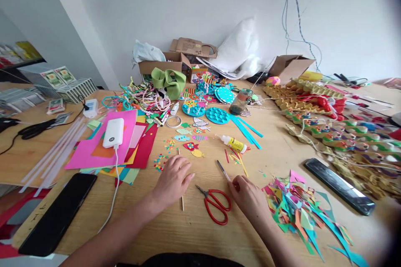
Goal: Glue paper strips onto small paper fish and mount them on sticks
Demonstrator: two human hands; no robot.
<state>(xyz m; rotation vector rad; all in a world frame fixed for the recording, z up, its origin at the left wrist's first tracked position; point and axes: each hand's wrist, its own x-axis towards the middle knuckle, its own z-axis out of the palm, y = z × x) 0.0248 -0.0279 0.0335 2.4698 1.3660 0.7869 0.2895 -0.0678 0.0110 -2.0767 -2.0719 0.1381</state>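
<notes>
My right hand [247,195] pinches the end of a slim pen [223,170], which lies slanted with its dark tip pointing away from me. My left hand [173,177] rests low with fingers loosely stretched and the thumb apart. A thin wooden stick [182,203] passes under that hand, showing at both ends; whether the fingers touch it is hidden. Between the hands lie red-handled scissors [216,206]. Small coloured paper dots [160,162] are beside the left fingertips. Beyond them are paper fish cut-outs [198,153] and a glue bottle [233,143] on its side.
Paper scraps [294,204] and a phone [340,185] lie at right, before painted egg cartons [344,133]. Coloured sheets [94,150] carry a white power bank [113,132] at left, near another phone [59,215]. Turquoise discs [217,115] and a glass jar [240,102] stand farther back.
</notes>
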